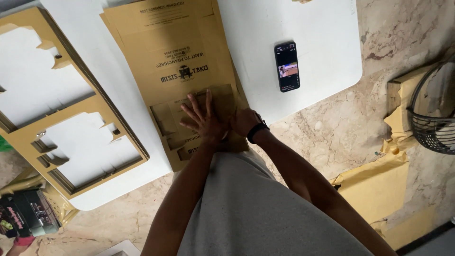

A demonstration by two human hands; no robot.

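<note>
A stack of brown die-cut cardboard sheets (175, 52) with black print lies on a white table (303, 28). My left hand (204, 118) lies flat on the near end of the top sheet, fingers spread, pressing a partly cut-out panel (225, 97). My right hand (244, 121), with a black band on the wrist, is curled at that panel's right edge, close beside the left hand. Its fingertips are hidden.
A brown cardboard waste frame (71, 118) with large cut-out holes lies on the table's left part. A black phone (287, 66) with a lit screen rests at the right. On the marble floor lie cardboard scraps (379, 185), a black wire basket (433, 114) and a dark box (28, 213).
</note>
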